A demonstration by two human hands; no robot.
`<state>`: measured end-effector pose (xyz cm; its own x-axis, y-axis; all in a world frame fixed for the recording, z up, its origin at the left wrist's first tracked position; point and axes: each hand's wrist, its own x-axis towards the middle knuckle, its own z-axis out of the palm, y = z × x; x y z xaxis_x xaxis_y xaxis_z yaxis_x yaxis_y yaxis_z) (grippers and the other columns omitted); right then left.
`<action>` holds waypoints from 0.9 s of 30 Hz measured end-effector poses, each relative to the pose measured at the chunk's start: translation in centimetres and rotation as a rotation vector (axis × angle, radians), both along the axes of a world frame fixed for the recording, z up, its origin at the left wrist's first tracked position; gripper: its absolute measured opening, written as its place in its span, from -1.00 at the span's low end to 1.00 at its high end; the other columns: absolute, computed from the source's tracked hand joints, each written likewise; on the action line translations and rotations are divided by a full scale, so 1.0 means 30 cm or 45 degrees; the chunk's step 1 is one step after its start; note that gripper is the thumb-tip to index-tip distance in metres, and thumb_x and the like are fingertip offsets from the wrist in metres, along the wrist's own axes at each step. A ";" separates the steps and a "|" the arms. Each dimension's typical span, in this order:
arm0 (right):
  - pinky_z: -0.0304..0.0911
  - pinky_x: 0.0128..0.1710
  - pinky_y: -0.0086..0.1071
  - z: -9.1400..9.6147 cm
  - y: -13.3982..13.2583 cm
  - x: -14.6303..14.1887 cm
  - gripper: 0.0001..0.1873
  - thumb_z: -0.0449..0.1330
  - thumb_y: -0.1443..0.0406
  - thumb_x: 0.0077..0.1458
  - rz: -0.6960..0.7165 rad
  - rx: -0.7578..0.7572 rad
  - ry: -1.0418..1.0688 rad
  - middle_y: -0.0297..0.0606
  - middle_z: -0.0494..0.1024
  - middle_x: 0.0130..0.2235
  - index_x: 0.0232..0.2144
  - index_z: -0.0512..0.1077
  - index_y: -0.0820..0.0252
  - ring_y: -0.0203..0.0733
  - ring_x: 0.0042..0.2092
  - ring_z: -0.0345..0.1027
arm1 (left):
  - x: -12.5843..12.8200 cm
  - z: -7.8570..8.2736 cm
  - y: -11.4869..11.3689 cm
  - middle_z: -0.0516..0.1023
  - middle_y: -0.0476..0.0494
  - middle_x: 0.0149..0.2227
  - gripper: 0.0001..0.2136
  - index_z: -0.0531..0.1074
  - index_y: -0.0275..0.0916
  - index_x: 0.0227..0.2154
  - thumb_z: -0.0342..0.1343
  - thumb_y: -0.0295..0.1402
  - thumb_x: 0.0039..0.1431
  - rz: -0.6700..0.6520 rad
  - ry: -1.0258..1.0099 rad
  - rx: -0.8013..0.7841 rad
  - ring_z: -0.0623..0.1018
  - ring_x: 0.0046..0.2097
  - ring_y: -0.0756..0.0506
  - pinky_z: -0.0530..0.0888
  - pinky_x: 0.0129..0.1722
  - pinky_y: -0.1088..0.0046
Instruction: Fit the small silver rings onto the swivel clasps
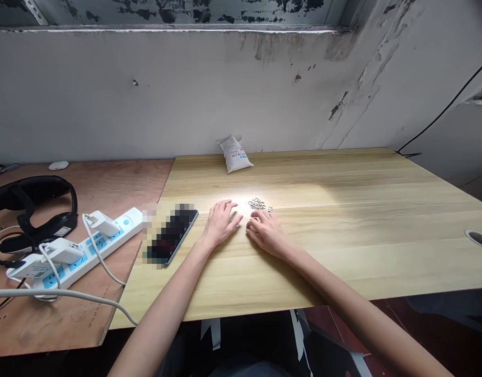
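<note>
Both my hands rest on a light wooden table (343, 230). My left hand (221, 222) lies flat with its fingers stretched forward, nothing in it. My right hand (266, 230) lies beside it, fingers slightly curled near a small metal ring; whether it grips anything is unclear. Just beyond the fingertips sits a little pile of small metal rings (258, 203) in a bright patch of light. A dark phone (173, 234) lies left of my left hand.
A small white bag (235, 153) leans against the wall at the back. On the brown board to the left are a white power strip (79, 246) with chargers and cables, black headphones (32, 204) and a white mouse (58, 165). A cable hole (480, 239) sits far right.
</note>
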<state>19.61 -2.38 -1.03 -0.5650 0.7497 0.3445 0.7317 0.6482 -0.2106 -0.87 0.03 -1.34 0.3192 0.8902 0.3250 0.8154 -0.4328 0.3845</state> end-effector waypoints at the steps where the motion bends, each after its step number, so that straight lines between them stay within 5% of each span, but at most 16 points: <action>1: 0.20 0.05 -0.13 -0.010 -0.025 -0.010 -0.68 -0.04 0.22 0.31 -0.001 0.006 -0.006 -0.03 0.44 0.04 -0.10 0.47 0.20 -0.02 0.05 0.29 | 0.011 -0.008 -0.004 0.35 -0.26 0.15 -0.64 0.30 -0.19 0.07 -0.02 -0.17 0.29 -0.006 0.021 -0.003 0.32 0.20 -0.23 0.28 0.17 0.10; 6: -0.12 0.34 -0.02 -0.043 -0.123 0.026 -0.36 -0.15 0.09 0.35 0.062 -0.098 -0.140 -0.05 0.07 0.35 0.35 -0.04 0.26 -0.01 0.38 -0.15 | 0.033 -0.030 -0.011 0.23 -0.29 0.27 -0.60 0.23 -0.21 0.15 -0.05 -0.20 0.31 -0.034 0.116 -0.031 0.20 0.32 -0.23 0.15 0.29 0.06; 16: -0.15 0.38 -0.09 -0.055 -0.175 0.300 -0.21 -0.11 -0.02 0.30 0.012 -0.183 -0.251 -0.23 -0.17 0.40 0.39 -0.33 0.12 -0.02 0.40 -0.26 | 0.027 -0.040 0.003 0.11 -0.22 0.35 -0.57 0.17 -0.20 0.24 -0.22 -0.24 0.38 -0.157 0.231 -0.123 0.09 0.38 -0.14 0.00 0.37 0.11; 21: -0.19 0.38 -0.07 -0.047 -0.152 0.360 -0.27 -0.10 0.02 0.32 -0.025 -0.190 -0.293 -0.21 -0.12 0.40 0.39 -0.21 0.13 -0.06 0.40 -0.25 | 0.034 -0.035 0.002 0.04 -0.24 0.37 -0.51 0.09 -0.27 0.29 -0.23 -0.19 0.37 -0.177 0.258 -0.168 0.04 0.39 -0.13 0.00 0.38 0.16; 27: -0.18 0.33 0.06 0.001 0.009 0.210 -0.64 -0.04 0.18 0.31 -0.157 0.167 -0.150 -0.12 0.29 0.25 -0.04 0.47 0.15 0.01 0.33 0.01 | 0.019 -0.032 -0.076 0.04 -0.23 0.37 -0.50 0.06 -0.29 0.30 -0.24 -0.19 0.38 -0.190 0.256 -0.150 0.05 0.39 -0.12 0.03 0.38 0.21</action>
<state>25.92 -2.11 -0.99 -0.5140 0.7686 0.3808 0.8216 0.5687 -0.0388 -0.29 -2.24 -2.30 0.4976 0.8562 0.1389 0.8109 -0.5161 0.2758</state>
